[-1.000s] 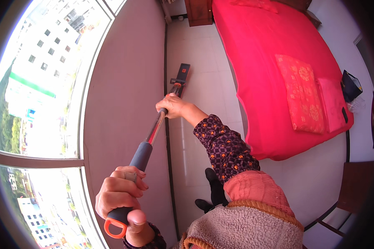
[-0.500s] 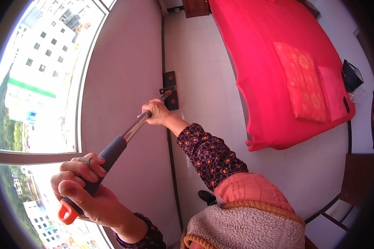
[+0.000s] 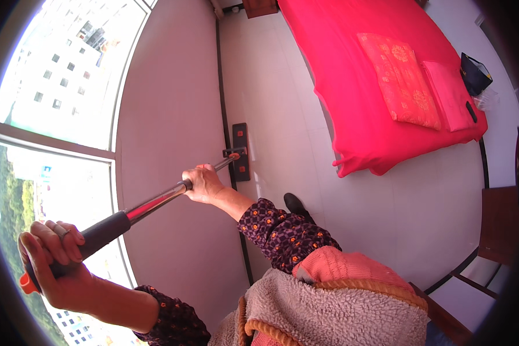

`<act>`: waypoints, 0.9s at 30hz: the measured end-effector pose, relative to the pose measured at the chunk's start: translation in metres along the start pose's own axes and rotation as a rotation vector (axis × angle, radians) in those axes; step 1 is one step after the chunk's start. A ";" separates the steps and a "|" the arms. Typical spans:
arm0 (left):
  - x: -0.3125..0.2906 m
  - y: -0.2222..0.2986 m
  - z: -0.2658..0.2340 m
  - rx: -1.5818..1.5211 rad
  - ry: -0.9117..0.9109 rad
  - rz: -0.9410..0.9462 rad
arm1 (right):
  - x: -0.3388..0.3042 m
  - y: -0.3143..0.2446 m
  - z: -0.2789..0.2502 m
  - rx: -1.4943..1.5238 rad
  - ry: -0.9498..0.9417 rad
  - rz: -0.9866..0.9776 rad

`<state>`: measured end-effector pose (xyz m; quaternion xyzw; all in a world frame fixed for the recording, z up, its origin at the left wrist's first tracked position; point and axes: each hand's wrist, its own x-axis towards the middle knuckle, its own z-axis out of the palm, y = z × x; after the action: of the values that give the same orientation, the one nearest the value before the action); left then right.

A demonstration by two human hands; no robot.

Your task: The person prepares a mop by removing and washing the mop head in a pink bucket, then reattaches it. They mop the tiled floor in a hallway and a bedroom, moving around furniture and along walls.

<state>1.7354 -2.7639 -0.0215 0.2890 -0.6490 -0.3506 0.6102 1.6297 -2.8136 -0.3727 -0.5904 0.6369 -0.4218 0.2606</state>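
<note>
I hold a long flat mop slanting down from the lower left to the floor. My left hand is closed round the dark grip at the top end, where an orange hanging loop shows. Further down, my right hand is wrapped round the shiny metal pole. The dark, narrow mop head, with orange squares on it, lies flat on the floor beside the wall's dark skirting.
A bed with a red cover stands to the right, a patterned cushion on it. A wall and bright windows run along the left. Pale floor tiles lie between. My dark shoe shows on the floor.
The mop head has come nearer to me along the skirting. My left hand has moved left with the grip, and my right hand slightly left and down. My shoe shows further forward.
</note>
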 end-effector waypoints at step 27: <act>-0.008 -0.144 0.059 -0.503 -0.349 -0.102 | 0.055 0.182 -0.097 -0.149 0.381 -0.052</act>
<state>1.6699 -2.8361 -0.1432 0.0966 -0.6215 -0.5748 0.5234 1.4436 -2.8544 -0.4679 -0.5340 0.6886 -0.4841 0.0801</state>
